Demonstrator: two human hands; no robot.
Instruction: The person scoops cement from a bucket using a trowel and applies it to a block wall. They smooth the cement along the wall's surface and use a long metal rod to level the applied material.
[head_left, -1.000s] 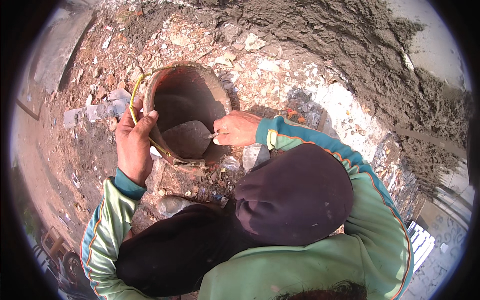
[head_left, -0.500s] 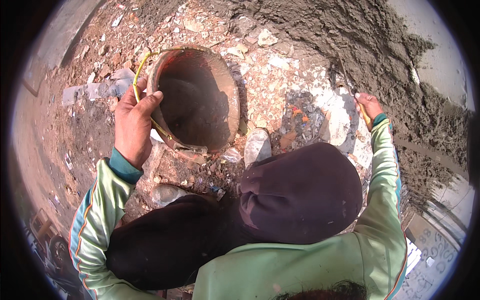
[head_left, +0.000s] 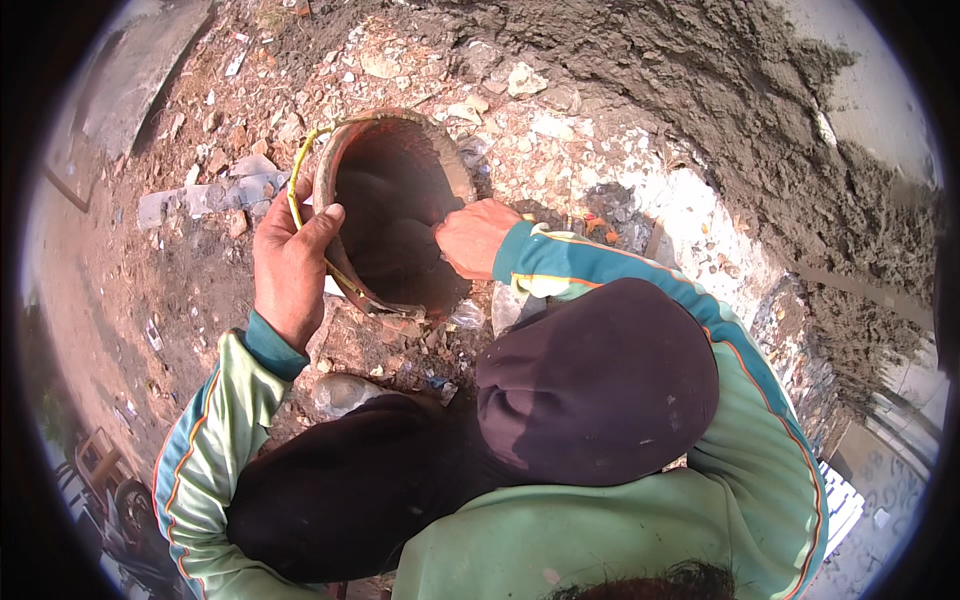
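A grimy, yellow-handled bucket (head_left: 432, 155) sits on rubble (head_left: 375, 66).

Outdoor building site: rubble (head_left: 550, 170), mortar-coated wall (head_left: 780, 130)

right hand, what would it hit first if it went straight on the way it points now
The right hand would most likely meet the bucket, at its inner wall on the side the left hand holds. The inside is shadowed and depth unclear, so it might touch bottom first.
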